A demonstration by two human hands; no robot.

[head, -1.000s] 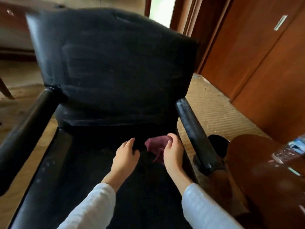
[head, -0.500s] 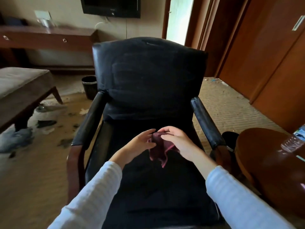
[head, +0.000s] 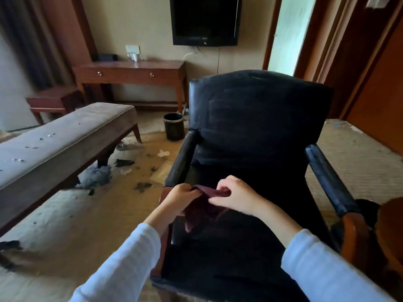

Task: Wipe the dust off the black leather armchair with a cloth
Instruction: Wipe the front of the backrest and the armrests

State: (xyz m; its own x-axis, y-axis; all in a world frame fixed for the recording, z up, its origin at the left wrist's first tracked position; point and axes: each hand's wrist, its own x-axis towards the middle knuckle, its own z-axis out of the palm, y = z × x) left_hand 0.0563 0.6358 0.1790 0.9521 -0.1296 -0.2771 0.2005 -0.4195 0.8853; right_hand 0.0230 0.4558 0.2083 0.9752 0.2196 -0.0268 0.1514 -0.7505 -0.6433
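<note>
Where the carpeted floor (head: 76, 225) fills the lower left, dark scraps of litter lie scattered on it. The black leather armchair (head: 259, 127) stands at centre right, facing the camera, with a padded armrest on each side. An upholstered bench (head: 65, 136) runs along the left, with small bits of debris on its top. A wooden table (head: 130, 71) with two drawer pulls stands against the far wall, and white cups sit at its back edge. A dark television (head: 205, 18) hangs on the wall above it. A black waste bin (head: 173, 126) stands on the floor just beside the armchair's rear corner.

Both forearms, in pale sleeves, reach over the seat. The left hand (head: 181, 198) and the right hand (head: 237, 197) are held above the seat, near the armrest on the person's left. The dark red cloth (head: 202, 212) spans between them, and its lower part hangs toward the seat. Whether it touches the leather cannot be told. The fingers of the left hand curl round one end of the cloth. The fingers (head: 226, 184) of the right hand pinch the other end.
</note>
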